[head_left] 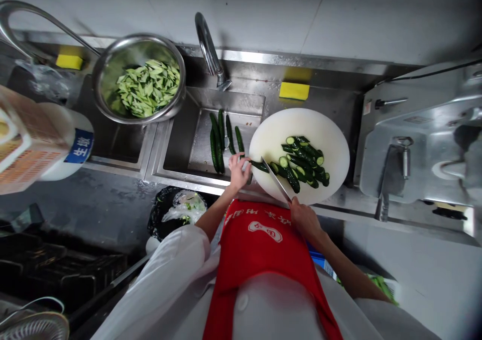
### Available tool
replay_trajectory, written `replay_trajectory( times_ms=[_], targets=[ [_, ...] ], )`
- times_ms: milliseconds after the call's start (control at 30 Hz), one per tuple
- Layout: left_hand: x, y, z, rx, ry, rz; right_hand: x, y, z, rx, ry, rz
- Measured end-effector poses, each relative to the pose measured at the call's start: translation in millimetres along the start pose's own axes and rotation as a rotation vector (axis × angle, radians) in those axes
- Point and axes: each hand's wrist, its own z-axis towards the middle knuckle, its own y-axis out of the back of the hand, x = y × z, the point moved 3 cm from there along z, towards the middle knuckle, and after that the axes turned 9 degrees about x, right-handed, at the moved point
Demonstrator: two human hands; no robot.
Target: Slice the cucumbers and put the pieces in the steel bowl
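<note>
My right hand (304,218) is wrapped round the handle of a kitchen knife (277,181). Its blade lies slantwise over the round white cutting board (265,129), its tip by a dark green cucumber (259,166). At the board's left edge, the bent fingers of my left hand (238,171) hold the end of that cucumber. To the right of the blade lies a pile of cut cucumber pieces (301,160), some with pale round ends showing. Several whole cucumbers (216,141) rest in the sink (196,151) behind and left of my left hand.
A steel bowl (98,86) of sliced green vegetable stands at the back left. A faucet (208,46) arches over the sink. Yellow sponges (294,91) sit along the back ledge. Right of the board is a metal machine (414,124); below left, a black-lined bin (160,212).
</note>
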Motion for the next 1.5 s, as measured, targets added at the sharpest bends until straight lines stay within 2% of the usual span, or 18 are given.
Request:
replay_trajectory(
  times_ms=[133, 233, 433, 667, 733, 800, 900, 1067, 1133, 1200, 1267, 1333, 1367, 1433, 1467, 1500],
  targets=[
    [31.5, -2.4, 8.0, 0.021, 0.086, -0.409, -4.4, 5.3, -9.2, -0.071, 0.028, -0.051],
    [41.8, -8.9, 8.7, 0.004, 0.132, -0.533, -5.3, 9.2, -23.0, -0.127, 0.039, -0.099],
    [43.7, -10.8, 5.6, -0.031, 0.173, -0.556, 5.2, 6.7, -30.0, -0.131, 0.066, -0.144],
    [39.1, -11.1, 9.1, -0.006, 0.127, -0.542, 23.2, 5.0, -2.8, -0.13, 0.071, -0.146],
    [35.7, -5.2, 7.9, 0.003, 0.121, -0.56, 24.0, 5.9, 7.2, -0.139, 0.063, -0.127],
    [36.4, 12.1, -1.5, -0.024, 0.135, -0.546, 18.0, 5.5, 14.5, -0.155, 0.069, -0.1],
    [54.6, 62.2, -41.6, -0.19, 0.247, -0.463, -3.6, 1.1, 21.8, -0.201, 0.101, -0.06],
    [116.1, 168.8, -163.9, -0.611, 0.69, -0.218, -39.9, -6.1, 36.5, -0.301, 0.134, -0.05],
    [134.3, 202.5, -202.6, -0.668, 0.915, -0.013, -43.5, -5.7, 36.4, -0.328, 0.125, -0.076],
    [143.2, 224.6, -216.0, -0.662, 1.048, 0.186, -40.8, -4.2, 29.6, -0.353, 0.133, -0.121],
    [143.1, 228.7, -197.3, -0.616, 0.987, 0.239, -36.2, -2.8, 18.7, -0.374, 0.161, -0.18],
    [132.6, 209.8, -150.9, -0.537, 0.774, 0.109, -35.8, -2.4, 8.4, -0.385, 0.183, -0.22],
    [122.1, 192.0, -121.6, -0.493, 0.657, 0.018, -38.6, -2.7, 4.6, -0.385, 0.186, -0.225],
    [89.4, 144.0, -60.6, -0.384, 0.426, -0.134, -50.5, -5.3, -0.8, -0.364, 0.207, -0.223],
    [68.1, 116.2, -32.4, -0.306, 0.315, -0.18, -59.1, -7.6, -2.9, -0.346, 0.219, -0.221],
    [44.4, 86.7, -7.0, -0.17, 0.186, -0.203, -68.6, -10.5, -5.0, -0.328, 0.233, -0.223]
  ],
)
